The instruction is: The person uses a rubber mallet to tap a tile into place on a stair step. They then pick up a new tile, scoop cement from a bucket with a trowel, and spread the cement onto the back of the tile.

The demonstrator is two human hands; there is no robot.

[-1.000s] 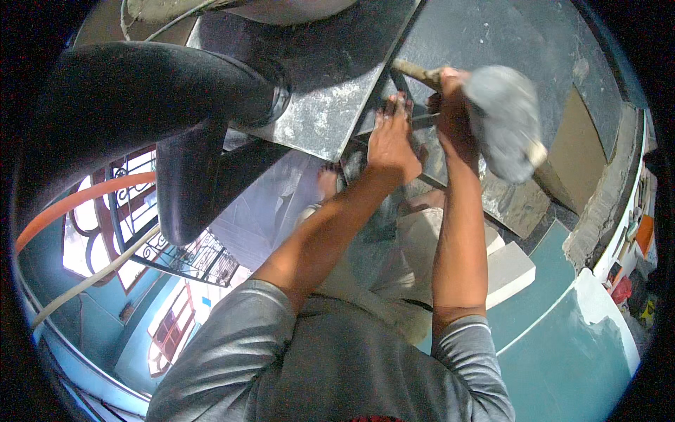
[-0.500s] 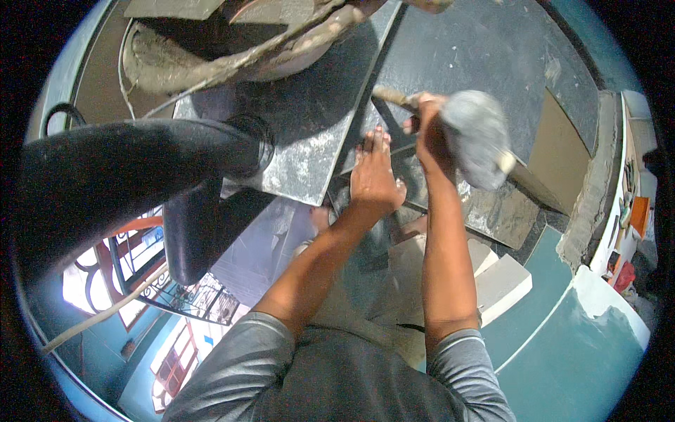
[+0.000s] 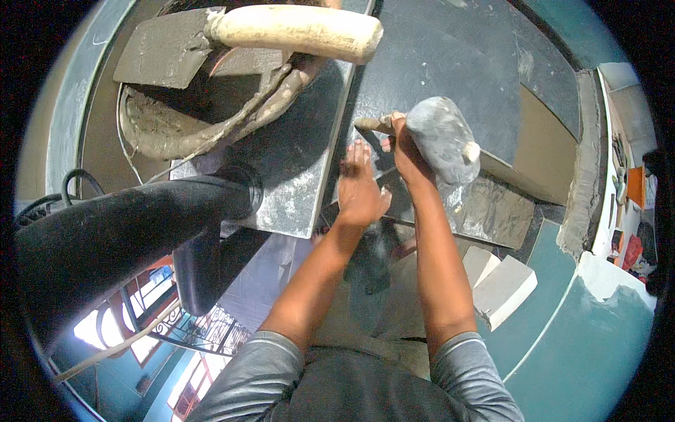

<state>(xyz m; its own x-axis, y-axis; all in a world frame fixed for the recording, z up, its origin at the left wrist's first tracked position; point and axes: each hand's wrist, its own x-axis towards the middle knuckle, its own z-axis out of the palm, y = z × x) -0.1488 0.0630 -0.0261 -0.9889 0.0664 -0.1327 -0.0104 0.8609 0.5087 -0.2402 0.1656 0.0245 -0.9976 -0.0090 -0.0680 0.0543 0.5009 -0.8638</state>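
My right hand (image 3: 406, 151) is closed round the wooden handle of a mallet (image 3: 444, 141). The mallet has a thick, dusty grey head, and its handle points left past my fingers. Just left of it, my left hand (image 3: 360, 188) lies flat with fingers stretched out, on a dusty dark tile whose outline is partly hidden by my hands. A large dark tile (image 3: 436, 56) spreads out beyond both hands. Close to the left hand, another dark slab (image 3: 295, 186) with white smears ends in a pale edge. Whether the mallet head touches the surface, I cannot tell.
At the upper left, a trowel (image 3: 295, 32) with a pale handle rests across a mortar-crusted basin (image 3: 190, 137). A thick black tube (image 3: 140, 214) crosses the left side. Pale blocks (image 3: 505, 287) lie right of my forearm, near a rough mortar edge (image 3: 582, 162).
The view has shifted, bringing the trowel's handle and blade into sight. The mallet, blurred before, now shows sharper and slightly left in the picture. My left hand stays flat.
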